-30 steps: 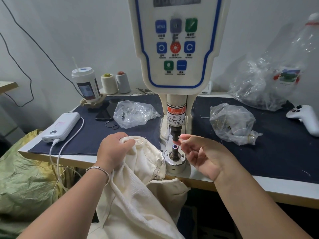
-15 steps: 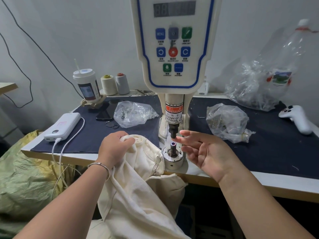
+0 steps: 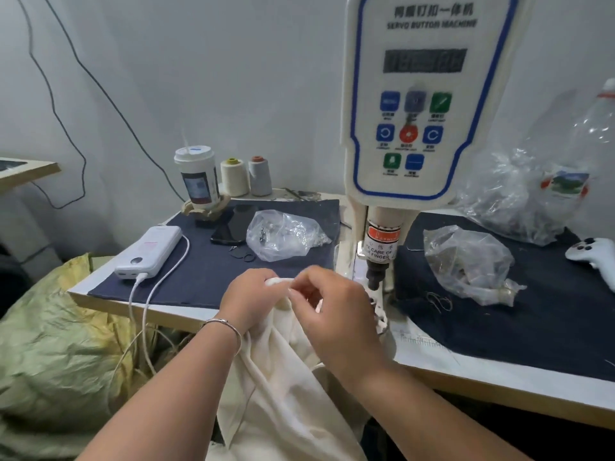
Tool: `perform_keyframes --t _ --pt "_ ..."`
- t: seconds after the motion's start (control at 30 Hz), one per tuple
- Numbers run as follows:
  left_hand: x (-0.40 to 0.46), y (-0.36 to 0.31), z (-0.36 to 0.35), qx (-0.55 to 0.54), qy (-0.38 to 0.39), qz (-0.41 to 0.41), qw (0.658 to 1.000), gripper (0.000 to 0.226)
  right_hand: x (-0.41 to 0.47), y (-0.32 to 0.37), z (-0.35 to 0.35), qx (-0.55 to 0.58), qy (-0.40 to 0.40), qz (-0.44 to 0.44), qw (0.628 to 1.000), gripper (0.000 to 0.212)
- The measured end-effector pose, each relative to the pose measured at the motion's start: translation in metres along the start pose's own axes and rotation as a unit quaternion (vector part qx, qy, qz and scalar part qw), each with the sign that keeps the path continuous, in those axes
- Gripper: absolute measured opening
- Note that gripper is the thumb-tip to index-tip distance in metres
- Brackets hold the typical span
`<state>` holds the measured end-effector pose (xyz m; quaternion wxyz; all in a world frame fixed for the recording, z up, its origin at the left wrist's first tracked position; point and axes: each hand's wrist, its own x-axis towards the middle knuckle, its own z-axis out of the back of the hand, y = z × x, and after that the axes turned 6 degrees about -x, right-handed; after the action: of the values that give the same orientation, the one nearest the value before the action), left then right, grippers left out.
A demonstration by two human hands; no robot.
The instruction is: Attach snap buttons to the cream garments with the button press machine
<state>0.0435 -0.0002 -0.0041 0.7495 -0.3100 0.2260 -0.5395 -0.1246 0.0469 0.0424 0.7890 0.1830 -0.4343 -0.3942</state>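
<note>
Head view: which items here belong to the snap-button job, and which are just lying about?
In the job:
- button press machine
- cream garment, gripped by left hand and right hand
- clear bags, apparently of small metal parts

Lying about:
- power bank
- phone
- drink cup
- thread cones
- white game controller
- plastic bottle

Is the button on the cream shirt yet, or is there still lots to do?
Not yet. No snap shows on the cream garment. Right now the left hand and right hand both hold its top edge, just left of the button press machine. The cloth is not under the press head. Still to do: slide the cloth under and press. The bags of parts look full.
</note>
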Motion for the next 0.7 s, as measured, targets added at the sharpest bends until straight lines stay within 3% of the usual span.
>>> perform_keyframes --t 0.07,0.2,0.27,0.43,0.53,0.7 --pt "0.009 -0.001 0.007 0.014 0.056 0.016 0.998 0.025 0.038 0.002 -0.034 0.022 -0.003 -0.081 0.996 0.006" --pt "0.022 0.008 0.015 -0.087 0.104 0.028 0.990 0.030 0.115 -0.017 -0.093 -0.043 0.023 -0.179 0.983 0.016" --pt "0.027 0.012 0.015 -0.113 0.122 0.020 0.986 0.043 0.141 -0.033 -0.115 -0.114 0.062 -0.187 0.974 0.020" --pt "0.036 0.025 0.009 -0.140 0.133 0.009 0.981 0.034 0.181 -0.061 -0.146 -0.278 0.177 -0.202 0.923 0.017" --pt "0.039 0.027 0.006 -0.143 0.130 0.006 0.981 0.041 0.189 -0.070 -0.162 -0.293 0.187 -0.147 0.926 0.019" --pt "0.039 0.028 0.005 -0.142 0.120 -0.009 0.982 0.038 0.198 -0.071 -0.167 -0.315 0.222 -0.150 0.911 0.021"
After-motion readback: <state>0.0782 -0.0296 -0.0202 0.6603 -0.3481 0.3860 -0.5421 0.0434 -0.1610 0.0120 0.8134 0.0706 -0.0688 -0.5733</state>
